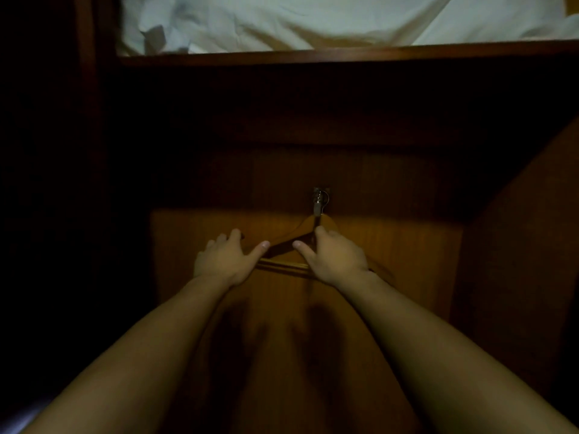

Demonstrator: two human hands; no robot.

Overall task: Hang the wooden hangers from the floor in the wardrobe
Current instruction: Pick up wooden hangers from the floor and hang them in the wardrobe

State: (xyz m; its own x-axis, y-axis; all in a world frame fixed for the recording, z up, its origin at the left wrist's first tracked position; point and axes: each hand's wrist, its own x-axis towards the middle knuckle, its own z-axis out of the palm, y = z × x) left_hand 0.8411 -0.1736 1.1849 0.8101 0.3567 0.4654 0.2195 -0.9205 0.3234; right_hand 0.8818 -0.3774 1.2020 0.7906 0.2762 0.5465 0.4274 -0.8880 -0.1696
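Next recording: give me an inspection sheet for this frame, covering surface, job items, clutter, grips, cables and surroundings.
Surface: brown wooden panel, dimly lit, with arm shadows on it.
Job's things: one wooden hanger against the panel. A metal piece sits at its top, too dim to tell whether it is the hook.
Clutter: nothing seen.
Grips: left hand holds the hanger's arm on its side, fingers curled over it. Right hand holds the hanger near its top.
Cables: nothing seen.
Surroundings: white bedding above a wooden ledge. A wooden side wall stands at right. The left side is too dark to read.
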